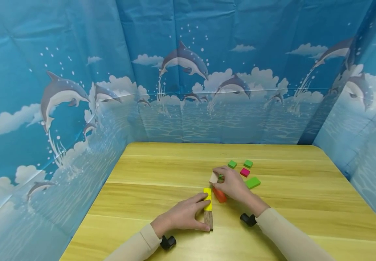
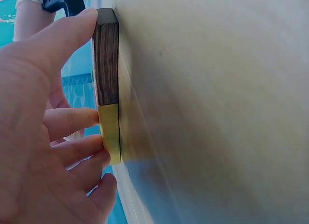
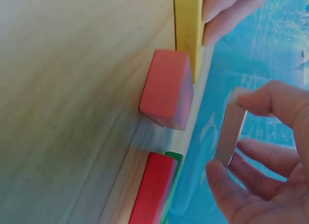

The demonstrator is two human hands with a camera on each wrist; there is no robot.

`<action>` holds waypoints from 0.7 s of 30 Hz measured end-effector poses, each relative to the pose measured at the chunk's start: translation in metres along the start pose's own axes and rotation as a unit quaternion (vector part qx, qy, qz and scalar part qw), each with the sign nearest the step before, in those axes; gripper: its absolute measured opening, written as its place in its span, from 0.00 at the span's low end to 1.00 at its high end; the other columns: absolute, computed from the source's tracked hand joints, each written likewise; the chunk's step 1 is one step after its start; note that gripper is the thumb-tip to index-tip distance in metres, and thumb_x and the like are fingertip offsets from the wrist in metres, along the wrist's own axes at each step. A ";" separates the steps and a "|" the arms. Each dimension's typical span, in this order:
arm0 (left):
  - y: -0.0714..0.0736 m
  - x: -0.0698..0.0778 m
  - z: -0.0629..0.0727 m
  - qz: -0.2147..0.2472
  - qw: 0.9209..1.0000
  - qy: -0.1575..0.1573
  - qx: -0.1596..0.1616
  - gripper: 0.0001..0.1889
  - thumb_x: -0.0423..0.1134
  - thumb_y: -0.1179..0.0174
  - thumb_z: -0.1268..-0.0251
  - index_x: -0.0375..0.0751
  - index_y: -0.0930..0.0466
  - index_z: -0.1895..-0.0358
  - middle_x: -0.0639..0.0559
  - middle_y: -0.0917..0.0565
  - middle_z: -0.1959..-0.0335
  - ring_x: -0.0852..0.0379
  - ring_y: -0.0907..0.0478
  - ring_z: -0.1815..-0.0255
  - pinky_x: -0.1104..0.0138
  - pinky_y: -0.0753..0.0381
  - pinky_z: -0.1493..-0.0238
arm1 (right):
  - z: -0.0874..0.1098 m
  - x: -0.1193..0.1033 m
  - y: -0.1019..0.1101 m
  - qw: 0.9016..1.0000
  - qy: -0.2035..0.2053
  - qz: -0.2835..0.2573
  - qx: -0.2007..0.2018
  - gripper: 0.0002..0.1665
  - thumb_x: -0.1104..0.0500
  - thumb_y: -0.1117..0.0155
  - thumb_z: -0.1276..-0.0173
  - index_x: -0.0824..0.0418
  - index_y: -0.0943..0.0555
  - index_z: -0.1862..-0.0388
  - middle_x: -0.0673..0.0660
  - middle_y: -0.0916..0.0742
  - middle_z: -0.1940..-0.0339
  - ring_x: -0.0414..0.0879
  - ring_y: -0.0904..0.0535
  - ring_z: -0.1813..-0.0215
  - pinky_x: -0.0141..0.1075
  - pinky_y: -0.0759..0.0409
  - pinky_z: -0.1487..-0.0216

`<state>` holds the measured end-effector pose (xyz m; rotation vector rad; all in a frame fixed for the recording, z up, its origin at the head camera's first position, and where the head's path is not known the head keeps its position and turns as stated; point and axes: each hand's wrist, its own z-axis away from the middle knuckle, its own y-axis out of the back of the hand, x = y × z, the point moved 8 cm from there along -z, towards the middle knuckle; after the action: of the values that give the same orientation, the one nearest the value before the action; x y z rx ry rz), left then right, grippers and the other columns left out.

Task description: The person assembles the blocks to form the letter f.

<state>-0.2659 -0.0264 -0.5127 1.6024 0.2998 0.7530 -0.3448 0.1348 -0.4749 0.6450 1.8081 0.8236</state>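
Note:
A yellow block (image 1: 208, 203) and a dark brown wooden block (image 1: 208, 220) lie end to end on the table. My left hand (image 1: 184, 214) rests against them, its thumb touching the brown block's near end and its fingertips on the yellow block. Between thumb and fingertips, my right hand (image 1: 232, 184) pinches a pale wooden block (image 3: 230, 132), held above the tabletop. An orange-red block (image 1: 220, 195) lies below that hand, just right of the yellow block. Partly hidden behind the right fingers is a small green block (image 1: 221, 177).
Two small green blocks (image 1: 232, 164) (image 1: 248, 163), a pink-red block (image 1: 245, 172) and a longer green block (image 1: 253, 182) lie beyond and to the right of the right hand. The wooden table (image 1: 162, 166) meets a blue dolphin-print curtain (image 1: 188, 119) at its far edge.

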 end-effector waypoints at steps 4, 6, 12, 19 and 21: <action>-0.001 0.000 0.001 0.002 1.000 0.002 -0.001 0.48 0.73 0.44 0.38 0.46 0.38 0.22 0.48 0.46 0.19 0.53 0.44 0.22 0.59 0.33 0.29 | -0.008 0.000 -0.008 1.000 0.017 -0.010 -0.020 0.34 0.57 0.24 0.40 0.60 0.20 0.34 0.57 0.18 0.39 0.50 0.19 0.50 0.40 0.17 0.57; -0.001 0.001 0.002 0.004 1.000 0.003 -0.002 0.48 0.73 0.43 0.38 0.46 0.38 0.22 0.47 0.45 0.19 0.52 0.44 0.22 0.59 0.33 0.29 | -0.011 0.000 -0.012 0.999 0.023 -0.018 -0.033 0.33 0.58 0.24 0.40 0.60 0.20 0.34 0.55 0.18 0.39 0.49 0.19 0.50 0.40 0.17 0.56; -0.003 0.000 0.002 0.005 1.000 0.001 -0.002 0.48 0.72 0.43 0.38 0.45 0.37 0.22 0.47 0.44 0.20 0.51 0.42 0.22 0.59 0.32 0.30 | -0.017 0.002 -0.023 0.996 0.031 -0.030 -0.083 0.32 0.57 0.24 0.38 0.59 0.20 0.34 0.52 0.19 0.37 0.47 0.19 0.47 0.41 0.16 0.52; -0.004 -0.002 0.000 0.003 1.000 0.001 -0.004 0.48 0.73 0.43 0.38 0.45 0.39 0.22 0.47 0.45 0.19 0.53 0.43 0.22 0.59 0.31 0.31 | -0.027 0.003 -0.032 0.992 0.041 -0.015 -0.121 0.31 0.57 0.24 0.38 0.58 0.19 0.35 0.53 0.18 0.38 0.47 0.19 0.46 0.40 0.16 0.51; -0.004 -0.002 -0.001 0.003 1.000 0.002 -0.004 0.48 0.73 0.43 0.38 0.46 0.39 0.21 0.48 0.46 0.19 0.52 0.43 0.22 0.58 0.31 0.30 | -0.028 0.002 -0.032 0.990 0.045 -0.018 -0.130 0.31 0.56 0.24 0.38 0.59 0.19 0.35 0.53 0.17 0.39 0.46 0.19 0.47 0.40 0.17 0.52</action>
<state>-0.2669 -0.0262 -0.5167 1.5941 0.2945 0.7600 -0.3736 0.1097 -0.4940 0.4118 1.7482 1.0559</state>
